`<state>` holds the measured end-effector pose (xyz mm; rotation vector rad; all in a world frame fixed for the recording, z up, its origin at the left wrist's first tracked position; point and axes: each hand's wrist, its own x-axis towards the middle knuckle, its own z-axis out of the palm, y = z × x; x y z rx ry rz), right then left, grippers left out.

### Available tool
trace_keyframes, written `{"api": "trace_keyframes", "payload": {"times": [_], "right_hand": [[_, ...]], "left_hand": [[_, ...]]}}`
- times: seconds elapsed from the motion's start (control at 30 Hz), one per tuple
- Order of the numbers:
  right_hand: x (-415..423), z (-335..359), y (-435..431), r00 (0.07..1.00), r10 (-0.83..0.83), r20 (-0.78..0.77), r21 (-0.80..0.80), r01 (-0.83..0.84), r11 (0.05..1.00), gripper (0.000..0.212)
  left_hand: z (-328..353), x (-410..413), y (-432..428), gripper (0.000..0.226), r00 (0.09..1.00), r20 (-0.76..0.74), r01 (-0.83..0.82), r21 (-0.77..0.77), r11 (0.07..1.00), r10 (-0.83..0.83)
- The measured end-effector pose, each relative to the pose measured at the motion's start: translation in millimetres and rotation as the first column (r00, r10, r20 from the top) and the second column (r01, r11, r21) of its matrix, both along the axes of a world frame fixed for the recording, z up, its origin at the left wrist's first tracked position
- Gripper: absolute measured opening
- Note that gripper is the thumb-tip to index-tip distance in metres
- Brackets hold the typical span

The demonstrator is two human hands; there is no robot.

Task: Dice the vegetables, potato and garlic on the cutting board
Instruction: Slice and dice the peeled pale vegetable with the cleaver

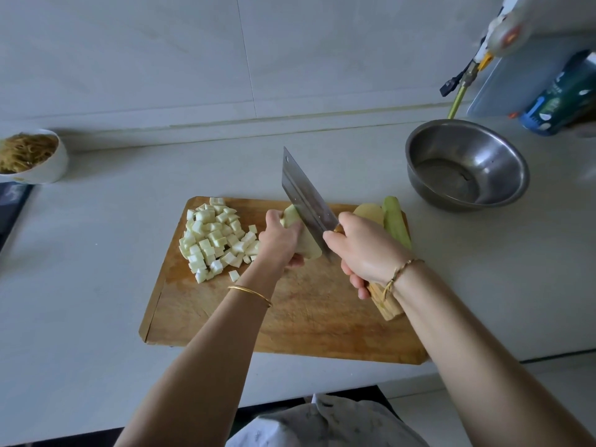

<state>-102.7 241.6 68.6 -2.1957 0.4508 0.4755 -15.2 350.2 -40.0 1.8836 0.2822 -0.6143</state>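
right hand point(364, 250) wraps the wooden handle of the cleaver point(303, 195), blade set against a pale chunk point(309, 248), possibly squash, which the left hand point(280, 243) clamps on the cutting board point(290, 324). dicing looks midway: cubes point(214, 237) piled left, potato point(369, 212) and green strip point(395, 221) waiting behind. next, a straight downward slice clear of fingertips.

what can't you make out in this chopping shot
All in the head view:
1. The piece being cut: mostly covered by the left hand and the cleaver.
2. The potato: partly behind the right hand.
3. The white bowl: cut off by the left edge.
4. The bottle label: blurred, unreadable.
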Motion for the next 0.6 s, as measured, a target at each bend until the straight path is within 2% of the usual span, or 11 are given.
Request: {"api": "trace_keyframes", "payload": {"times": [0.1,0.27,0.6], "right_hand": [[8.7,-1.4,1.6,0.999,-0.037,-0.010,0.046,0.037,0.998,0.015],[-6.8,-4.1,2.0,0.999,0.038,0.004,-0.020,-0.038,0.999,0.015],[-3.3,-19.5,5.7,0.999,0.037,-0.003,-0.046,-0.037,0.998,0.017]], "left_hand": [[-0.3,-1.1,0.2,0.026,1.000,-0.004,-0.005,-0.005,1.000,0.005],[1.1,-0.3,2.3,0.027,1.000,-0.005,-0.009,-0.022,1.000,0.009],[4.3,-2.0,1.2,0.027,1.000,0.002,-0.030,-0.016,0.999,0.030]]}}
